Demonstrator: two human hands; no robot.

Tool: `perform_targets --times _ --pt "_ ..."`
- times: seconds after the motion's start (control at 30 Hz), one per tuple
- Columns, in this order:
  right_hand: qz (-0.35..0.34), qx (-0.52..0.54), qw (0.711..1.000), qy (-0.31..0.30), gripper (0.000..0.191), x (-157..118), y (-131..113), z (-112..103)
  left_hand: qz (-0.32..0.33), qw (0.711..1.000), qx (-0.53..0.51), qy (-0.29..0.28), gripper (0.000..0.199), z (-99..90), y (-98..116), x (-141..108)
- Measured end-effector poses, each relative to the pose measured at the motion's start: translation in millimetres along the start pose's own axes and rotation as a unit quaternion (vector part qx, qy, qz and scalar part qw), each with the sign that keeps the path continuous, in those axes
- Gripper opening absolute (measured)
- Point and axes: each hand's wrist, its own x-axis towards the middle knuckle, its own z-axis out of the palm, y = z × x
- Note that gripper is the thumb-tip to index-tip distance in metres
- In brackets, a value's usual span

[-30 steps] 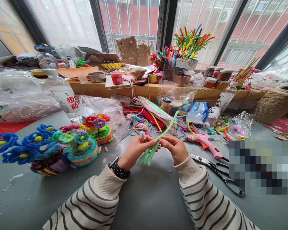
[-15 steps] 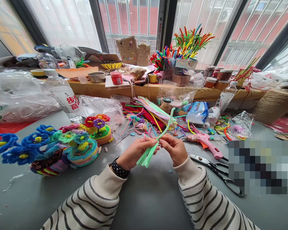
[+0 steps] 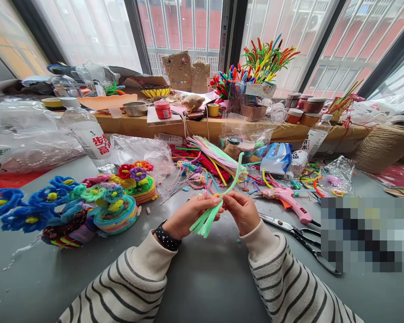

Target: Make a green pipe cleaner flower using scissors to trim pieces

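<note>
- From my remote seat I see a grey table [image 3: 202, 287] below barred windows [image 3: 183, 33].
- Green pipe cleaners [image 3: 207, 219] are held above it, gathered at the neck, lower ends splayed loose; whether they're fastened there, I can't tell.
- The left hand [image 3: 187, 215] grips the bunch; the right hand [image 3: 241, 211] pinches its neck.
- Leftward, fuzzy flowers [image 3: 52, 196] look finished to me; rightward lie scissors [image 3: 298, 232] and a pink glue gun [image 3: 291, 202], both unheld.
</note>
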Motion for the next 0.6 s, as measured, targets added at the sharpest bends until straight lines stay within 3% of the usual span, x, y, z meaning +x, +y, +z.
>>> perform_targets --times 0.17,0.6 --pt "-0.013 -0.006 1.0 -0.015 0.012 -0.4 0.9 -0.3 -0.024 0.999 -0.034 -0.029 0.007 1.6 1.2 -1.3" --pt "-0.05 -0.005 0.999 -0.015 0.013 -0.9 7.5 6.3 -0.021 0.999 -0.02 -0.038 0.015 -1.3 -0.4 -0.6"
